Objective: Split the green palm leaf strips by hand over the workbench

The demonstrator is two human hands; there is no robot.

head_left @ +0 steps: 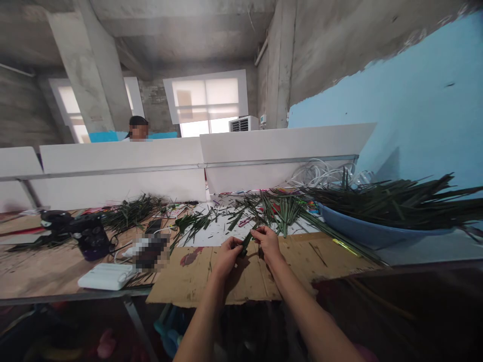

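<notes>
Over a flat sheet of brown cardboard (188,284), both my hands are close together around a dark green leaf strip (247,240). My left hand (228,254) pinches its lower end between thumb and fingers. Higher up, my right hand (267,242) has thumb and forefinger closed at the strip's upper part. The fingers hide some of the strip, so I cannot see whether it is folded. Just beyond my hands, cut green leaf pieces (289,213) lie in loose bunches on a white surface (222,216).
On the right, a blue basin (350,225) is heaped with long green leaves (400,203). A white box-shaped device (105,276), a dark cup (90,239) and a leaf pile (132,211) are on the left. White partitions (124,156) stand behind; a person (139,129) shows above them.
</notes>
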